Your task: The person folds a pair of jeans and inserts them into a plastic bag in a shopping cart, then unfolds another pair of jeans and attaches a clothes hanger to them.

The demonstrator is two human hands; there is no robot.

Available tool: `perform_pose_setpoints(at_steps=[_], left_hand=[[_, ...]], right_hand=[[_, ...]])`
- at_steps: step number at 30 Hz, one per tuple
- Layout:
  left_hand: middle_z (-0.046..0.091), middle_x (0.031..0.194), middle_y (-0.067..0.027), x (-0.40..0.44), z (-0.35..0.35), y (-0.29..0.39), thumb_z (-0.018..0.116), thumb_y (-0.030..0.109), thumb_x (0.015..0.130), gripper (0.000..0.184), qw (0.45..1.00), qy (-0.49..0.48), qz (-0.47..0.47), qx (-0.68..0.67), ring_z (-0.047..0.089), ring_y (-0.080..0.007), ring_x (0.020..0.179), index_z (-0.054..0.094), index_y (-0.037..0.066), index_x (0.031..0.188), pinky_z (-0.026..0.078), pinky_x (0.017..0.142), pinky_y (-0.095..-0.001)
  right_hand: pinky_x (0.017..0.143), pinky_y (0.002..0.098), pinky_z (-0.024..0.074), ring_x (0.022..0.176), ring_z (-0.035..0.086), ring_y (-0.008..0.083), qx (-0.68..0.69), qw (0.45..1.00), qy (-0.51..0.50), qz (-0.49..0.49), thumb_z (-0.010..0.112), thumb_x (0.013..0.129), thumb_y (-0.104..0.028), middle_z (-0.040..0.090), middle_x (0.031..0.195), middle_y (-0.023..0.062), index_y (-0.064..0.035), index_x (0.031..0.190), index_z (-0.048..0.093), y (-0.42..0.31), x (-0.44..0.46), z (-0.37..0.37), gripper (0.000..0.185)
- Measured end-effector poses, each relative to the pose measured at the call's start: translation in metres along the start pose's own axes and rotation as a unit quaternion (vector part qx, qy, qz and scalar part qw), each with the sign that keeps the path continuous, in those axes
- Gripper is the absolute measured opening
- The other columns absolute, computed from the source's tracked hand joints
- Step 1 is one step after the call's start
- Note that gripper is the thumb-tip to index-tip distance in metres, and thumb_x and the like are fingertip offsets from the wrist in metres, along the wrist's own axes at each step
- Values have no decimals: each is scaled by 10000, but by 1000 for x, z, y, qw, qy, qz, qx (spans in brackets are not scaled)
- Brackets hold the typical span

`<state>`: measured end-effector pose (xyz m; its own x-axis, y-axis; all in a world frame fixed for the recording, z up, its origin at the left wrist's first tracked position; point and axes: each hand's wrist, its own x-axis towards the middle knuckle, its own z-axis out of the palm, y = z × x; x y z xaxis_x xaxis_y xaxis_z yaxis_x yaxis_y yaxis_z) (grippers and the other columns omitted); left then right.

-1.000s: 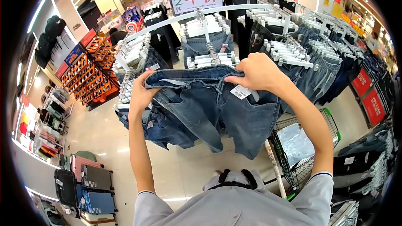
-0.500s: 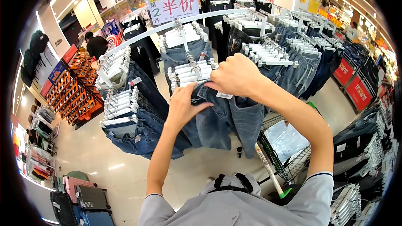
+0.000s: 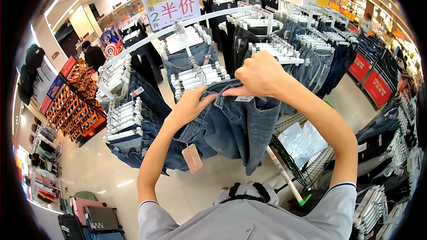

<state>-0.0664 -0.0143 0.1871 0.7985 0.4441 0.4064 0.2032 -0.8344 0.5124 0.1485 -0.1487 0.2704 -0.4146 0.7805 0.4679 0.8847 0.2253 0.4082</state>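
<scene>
Black caps (image 3: pixel 31 69), hung in a cluster at the far left wall. Orange display stand (image 3: pixel 73 106), tiered, upright on the floor (image 3: pixel 100 171). Suitcases (image 3: pixel 103 218), pink, dark grey and black among them, grouped near the floor's lower left corner. Person in black (image 3: pixel 93 57), beyond the stand. Clothes rack (image 3: pixel 207 19), white, curved; its left end carries blue jeans on white hangers (image 3: pixel 126 118). Price sign (image 3: pixel 173 9), white with red characters, above the rack's top rail. Left hand (image 3: pixel 187 106), grip closed, thumb and fingers pinching a waistband. Pink card tag (image 3: pixel 192 158), hanging below this hand. Held jeans (image 3: pixel 229 118), one pair, blue, waistband bunched between the two hands, legs hanging down in front of the rack's near edge; central hangers just behind. White label (image 3: pixel 244 99), at the waistband, below the right hand. Right hand (image 3: pixel 262 75), grip closed, thumb extended along the waistband, which it holds. Shopping cart (image 3: pixel 289 178), wire, to the right of the held jeans, with a clear-wrapped package (image 3: pixel 301 141) inside its basket walls. Red panels (image 3: pixel 377 88), fronting bins farther right.
</scene>
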Motion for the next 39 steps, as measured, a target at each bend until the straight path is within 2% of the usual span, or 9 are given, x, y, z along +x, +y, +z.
perform_pose_setpoints(at_steps=[13, 16, 21, 23, 25, 27, 32, 35, 39], left_hand=[[621, 817, -307, 0, -4, 33, 590, 426, 1007, 504, 990, -104, -57, 72, 613, -456, 775, 582, -73, 937, 477, 712, -479], [685, 961, -233, -4, -17, 38, 802, 418, 851, 632, 975, -175, -84, 107, 682, -324, 889, 568, -37, 1221, 522, 812, -397], [716, 1003, -90, -1, -12, 1, 773, 191, 882, 411, 969, -147, -162, -115, 643, -142, 939, 641, -38, 1196, 513, 851, -299], [722, 1049, -80, 1, -1, -26, 724, 99, 882, 379, 945, -114, -179, -249, 666, -169, 959, 643, -48, 1222, 522, 869, -308], [724, 1008, -115, 5, -9, -22, 656, 14, 895, 246, 813, -85, -380, -433, 729, -180, 864, 664, -46, 1133, 616, 713, -303], [716, 1008, -140, 3, -4, -35, 599, -8, 924, 204, 767, -40, -343, -542, 745, -208, 828, 641, -50, 1118, 651, 686, -341], [683, 1081, -193, -4, 15, -29, 512, 54, 998, 248, 764, 34, -373, -526, 735, -296, 908, 551, -64, 1212, 643, 711, -402], [652, 1184, -265, -11, 33, -12, 484, 98, 1028, 302, 693, 92, -375, -609, 688, -375, 1067, 491, -94, 1261, 591, 927, -474], [593, 1274, -315, -25, 45, 2, 474, 128, 1028, 368, 670, 97, -384, -628, 625, -408, 1185, 469, -142, 1278, 509, 1071, -494]], right_hand=[[550, 372, 496, 556, 681, 284, 3, 999, -48, 2, 575, 844, -747, 645, 565, 93, -81, 603, 705, -22, 4, 41, 721], [532, 371, 502, 528, 670, 285, 18, 998, -55, 34, 577, 859, -732, 650, 569, 100, -75, 610, 708, -23, 5, 41, 715], [553, 381, 534, 564, 688, 306, 55, 995, -44, 70, 563, 884, -721, 665, 593, 132, -60, 622, 710, -23, 12, 55, 726], [597, 409, 567, 598, 701, 333, 82, 986, 2, 144, 548, 901, -713, 673, 607, 138, -47, 639, 718, -26, 15, 59, 735], [625, 426, 583, 615, 710, 341, 114, 975, -38, 187, 500, 922, -727, 673, 602, 146, -23, 638, 717, -29, 19, 54, 790], [633, 424, 589, 625, 716, 340, 288, 922, -122, 226, 447, 936, -748, 667, 596, 171, 8, 624, 704, -34, 20, 46, 858], [718, 453, 595, 737, 726, 416, 286, 918, -208, 180, 489, 744, -914, 693, 706, 266, 96, 723, 717, -53, 21, 43, 1036], [780, 446, 587, 837, 725, 409, 268, 917, -273, 110, 726, 698, -684, 718, 856, 273, 76, 906, 726, -48, 12, 48, 788], [797, 448, 581, 876, 721, 398, 278, 895, -345, 55, 783, 698, -444, 723, 916, 257, 31, 957, 724, -41, -2, 65, 544]])
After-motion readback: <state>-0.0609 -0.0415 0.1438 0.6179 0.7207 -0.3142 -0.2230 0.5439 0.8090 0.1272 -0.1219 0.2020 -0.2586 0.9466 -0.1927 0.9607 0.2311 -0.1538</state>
